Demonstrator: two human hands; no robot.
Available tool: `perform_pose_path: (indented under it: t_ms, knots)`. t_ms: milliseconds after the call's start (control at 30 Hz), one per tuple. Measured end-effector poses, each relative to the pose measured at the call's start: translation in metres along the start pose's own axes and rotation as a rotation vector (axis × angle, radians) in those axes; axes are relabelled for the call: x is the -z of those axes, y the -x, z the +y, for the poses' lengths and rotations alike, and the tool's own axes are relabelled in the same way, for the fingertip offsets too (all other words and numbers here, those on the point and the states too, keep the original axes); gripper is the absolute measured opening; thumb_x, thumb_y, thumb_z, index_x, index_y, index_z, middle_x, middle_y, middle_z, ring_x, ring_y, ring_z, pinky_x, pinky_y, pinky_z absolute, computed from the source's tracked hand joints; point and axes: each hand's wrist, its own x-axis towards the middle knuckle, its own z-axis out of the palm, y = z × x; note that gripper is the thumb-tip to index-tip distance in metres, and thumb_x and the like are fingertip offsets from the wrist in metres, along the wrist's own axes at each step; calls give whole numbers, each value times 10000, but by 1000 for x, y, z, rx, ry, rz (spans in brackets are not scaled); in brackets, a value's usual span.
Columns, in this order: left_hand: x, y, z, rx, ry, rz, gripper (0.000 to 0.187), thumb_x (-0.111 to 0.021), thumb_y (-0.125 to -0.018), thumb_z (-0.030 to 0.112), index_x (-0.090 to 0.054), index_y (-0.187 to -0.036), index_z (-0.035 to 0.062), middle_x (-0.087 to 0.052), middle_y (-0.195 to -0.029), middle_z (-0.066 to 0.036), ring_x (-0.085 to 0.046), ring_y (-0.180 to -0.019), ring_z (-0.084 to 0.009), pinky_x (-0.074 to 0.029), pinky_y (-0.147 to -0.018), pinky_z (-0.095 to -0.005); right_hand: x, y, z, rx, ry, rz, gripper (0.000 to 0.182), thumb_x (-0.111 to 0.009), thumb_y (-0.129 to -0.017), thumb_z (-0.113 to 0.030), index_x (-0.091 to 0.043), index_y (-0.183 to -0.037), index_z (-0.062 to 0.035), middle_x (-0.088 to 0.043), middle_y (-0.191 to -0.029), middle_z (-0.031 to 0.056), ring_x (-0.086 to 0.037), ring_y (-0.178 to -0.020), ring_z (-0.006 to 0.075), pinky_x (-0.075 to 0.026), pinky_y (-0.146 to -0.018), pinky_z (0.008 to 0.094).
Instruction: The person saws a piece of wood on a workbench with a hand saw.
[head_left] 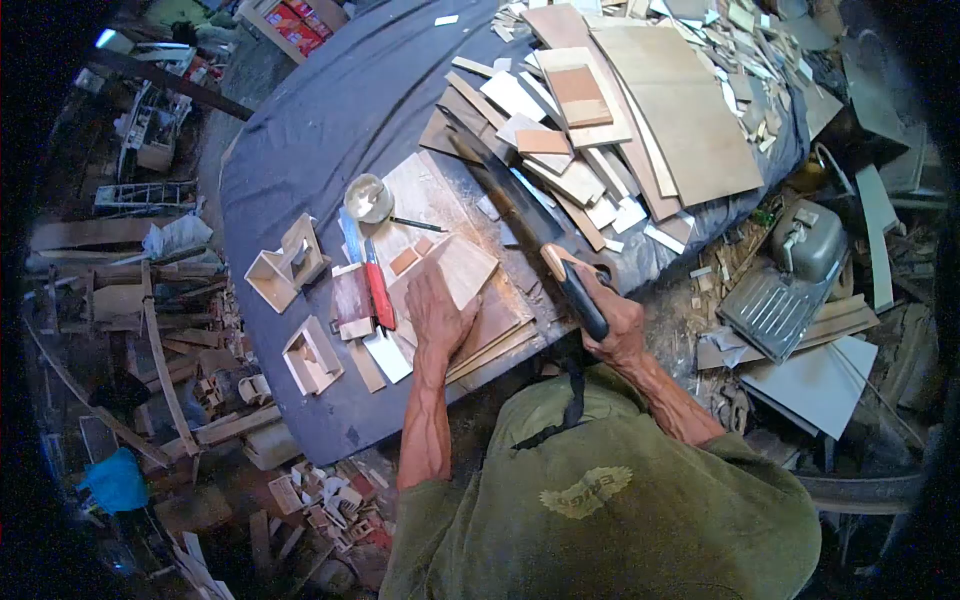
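My right hand [615, 325] is wrapped around the handle of a handsaw [510, 195], whose dark blade slants up and left across the table. My left hand [438, 308] bears down on a small pale wooden board [462, 268], fingers over its left part and thumb near its lower edge. The saw blade lies to the right of this board, apart from it. Small reddish-brown wood pieces [405, 260] sit by my left fingertips. Under the board are larger wooden sheets [495, 345] with sawdust on them. A pencil [418, 225] and a round cup [369, 199] are just beyond.
Left of my hand lie a red-handled tool [379, 285], a wooden block [351, 300] and small wooden boxes [289, 265]. Wood offcuts and panels [680, 110] pile up at the back right of the cloth-covered table [300, 150]. A metal sink [775, 300] stands at right; scraps litter the floor.
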Motion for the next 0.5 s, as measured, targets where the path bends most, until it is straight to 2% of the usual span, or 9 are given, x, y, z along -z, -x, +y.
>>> perform_pose_path:
  t_ms: [33,67,133,233,333,433,467,500]
  knots:
    - [4,-2,3,-26,-46,0,903,-828,-700,284,-380,-1403,-65,-531,-1272,-278,-467,-1203,-490,-385,-1035,-515,-1,-4,-3,17,11,-9,857,-769,-643,-70,-490,-1452,-129,-700,-966,162,-691,-815,327,-560,-693,385]
    - [7,-6,8,-77,-36,94,843,-811,-733,287,-404,-1381,-64,-548,-1257,-275,-496,-1183,-471,-406,-1017,-501,-7,-3,-3,-42,47,-47,867,-787,-647,-109,-481,-1458,-141,-698,-1009,159,-687,-887,319,-563,-761,394]
    - [12,-21,25,-178,-15,277,725,-778,-797,294,-452,-1338,-62,-583,-1226,-268,-553,-1142,-433,-448,-980,-473,-9,-12,-11,-1,120,-86,857,-792,-659,-138,-479,-1456,-128,-700,-1004,157,-692,-894,306,-561,-760,381]
    - [5,-52,67,352,899,67,533,-721,-877,281,-528,-1210,-88,-668,-1075,-229,-656,-954,-322,-518,-855,-398,-27,-24,-11,150,129,7,815,-791,-701,-194,-479,-1443,-68,-677,-887,130,-678,-806,286,-535,-697,374]
    - [-18,-83,81,385,1065,6,381,-663,-913,201,-565,-1123,-102,-706,-909,-164,-678,-791,-235,-533,-738,-332,-43,-32,-11,180,172,7,768,-748,-743,-179,-471,-1446,-40,-607,-756,102,-628,-700,287,-504,-639,413]
    - [-31,-93,86,379,1045,78,241,-623,-900,109,-605,-1041,-85,-712,-879,-136,-676,-795,-204,-524,-734,-315,-51,-38,-12,178,189,3,734,-705,-759,-142,-471,-1447,-40,-598,-743,94,-628,-706,287,-504,-634,408]
    - [-34,-94,85,391,1090,118,188,-555,-879,24,-608,-1024,-83,-709,-884,-145,-676,-794,-198,-521,-727,-306,-58,-38,-5,158,235,-45,718,-686,-772,-120,-464,-1451,-42,-592,-754,102,-628,-727,288,-504,-646,400]
    - [-29,-97,86,405,1027,128,188,-542,-866,7,-609,-1017,-84,-709,-887,-147,-676,-796,-196,-521,-726,-305,-61,-40,-5,175,238,-63,715,-675,-781,-108,-451,-1457,-40,-591,-760,102,-628,-731,290,-505,-650,399]
